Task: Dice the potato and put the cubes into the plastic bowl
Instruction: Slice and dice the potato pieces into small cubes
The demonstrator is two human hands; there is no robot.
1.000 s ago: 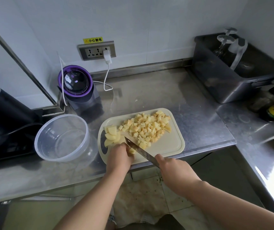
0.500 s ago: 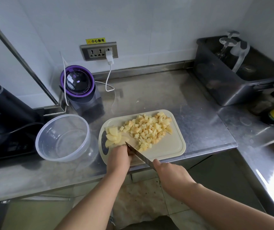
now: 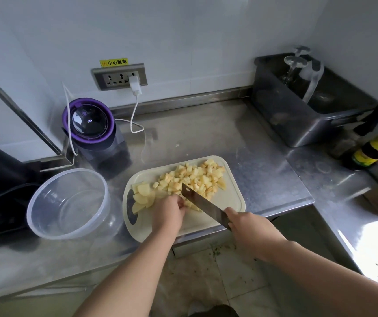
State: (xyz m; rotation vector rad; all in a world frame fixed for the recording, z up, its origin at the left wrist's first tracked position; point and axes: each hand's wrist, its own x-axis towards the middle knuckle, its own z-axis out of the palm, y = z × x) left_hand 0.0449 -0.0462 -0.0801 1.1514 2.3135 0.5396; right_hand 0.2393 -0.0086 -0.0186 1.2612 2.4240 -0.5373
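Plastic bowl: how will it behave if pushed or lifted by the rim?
The bowl looks thin, clear and empty, so probably light and a bit flexible at the rim. On the smooth steel counter it would likely slide rather than tip, given its wide base.

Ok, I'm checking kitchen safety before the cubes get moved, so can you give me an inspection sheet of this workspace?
Surface: steel counter, cutting board at its front edge.
Job's things: potato cubes piled on the board, potato slices uncut at its left; plastic bowl empty, left of the board.
Clutter: purple-lidded appliance, dark bin with glasses, sauce bottle.
Hands: left hand holds slices with curled fingers beside the blade; right hand grips the knife.
Cables: white charger in the wall socket, lead trailing onto the counter.
Surroundings: white wall, tiled floor below.
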